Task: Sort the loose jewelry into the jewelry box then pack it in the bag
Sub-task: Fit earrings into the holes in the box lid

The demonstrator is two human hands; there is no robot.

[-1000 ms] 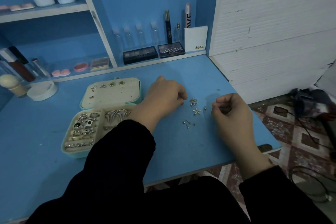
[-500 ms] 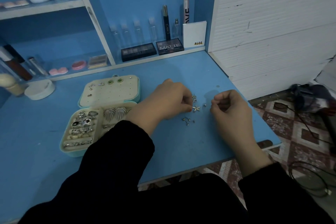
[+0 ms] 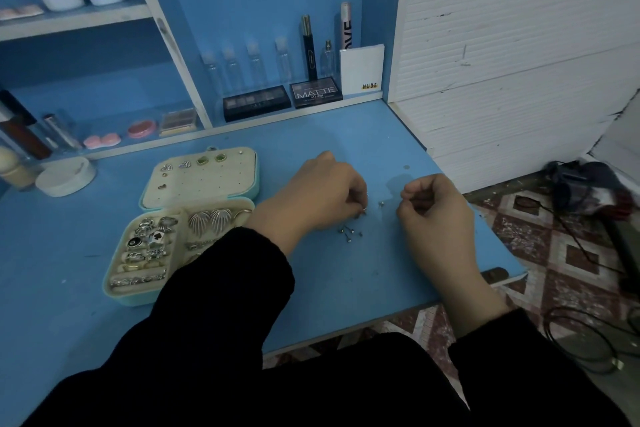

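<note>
An open mint jewelry box (image 3: 121, 291) lies left of centre on the blue table. Its tray holds several rings and two fan-shaped earrings, and its flat lid (image 3: 207, 184) carries a few stud earrings. Loose small studs (image 3: 348, 233) lie on the table between my hands, with one more tiny stud (image 3: 381, 204) beyond them. My left hand (image 3: 322, 194) reaches over the pile, and its fingertips pinch a small silver earring (image 3: 363, 211) against the table. My right hand (image 3: 436, 215) hovers just right of the pile, fingers curled to the thumb, with nothing visible in them. No bag is in view.
Shelves behind the table hold makeup palettes (image 3: 256, 102), small glass bottles, tubes and compacts. A white round jar (image 3: 65, 176) stands at the far left. The table's right edge (image 3: 512, 274) is near my right wrist, and cables lie on the patterned floor beyond it.
My left hand has slid right and toward me onto the star-shaped earring, which its fingers now cover. My right hand has barely moved.
</note>
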